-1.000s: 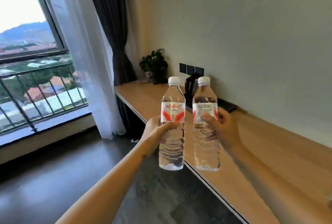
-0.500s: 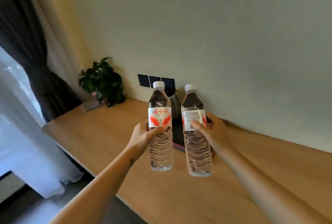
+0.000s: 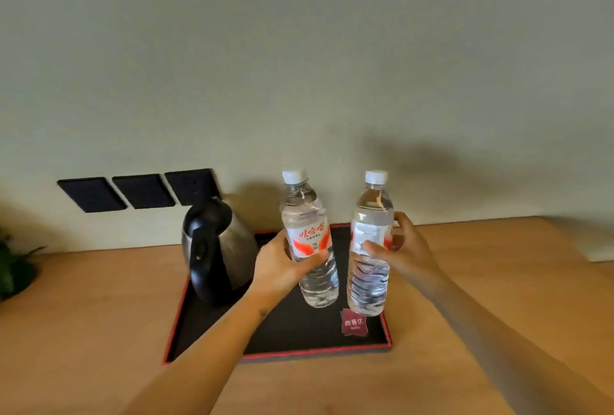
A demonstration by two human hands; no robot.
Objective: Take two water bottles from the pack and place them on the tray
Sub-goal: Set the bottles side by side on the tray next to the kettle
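My left hand (image 3: 280, 268) grips a clear water bottle (image 3: 307, 215) with a white cap and red-and-white label, held upright at its middle. My right hand (image 3: 403, 250) grips a second, similar bottle (image 3: 370, 275), also upright. Both bottles hang side by side above the right half of a black tray with a red rim (image 3: 299, 353) on the wooden counter. Whether their bases touch the tray I cannot tell. The pack is not in view.
A steel electric kettle with a black handle (image 3: 217, 248) stands on the tray's left half. A small dark red card (image 3: 354, 323) lies on the tray near its front right corner. Black wall sockets (image 3: 139, 190) sit behind. Plant leaves (image 3: 13, 268) show at far left.
The view has swung from the window and floor to face the wall and counter. Both hands have carried the bottles over the tray, and the bottles are held slightly further apart.
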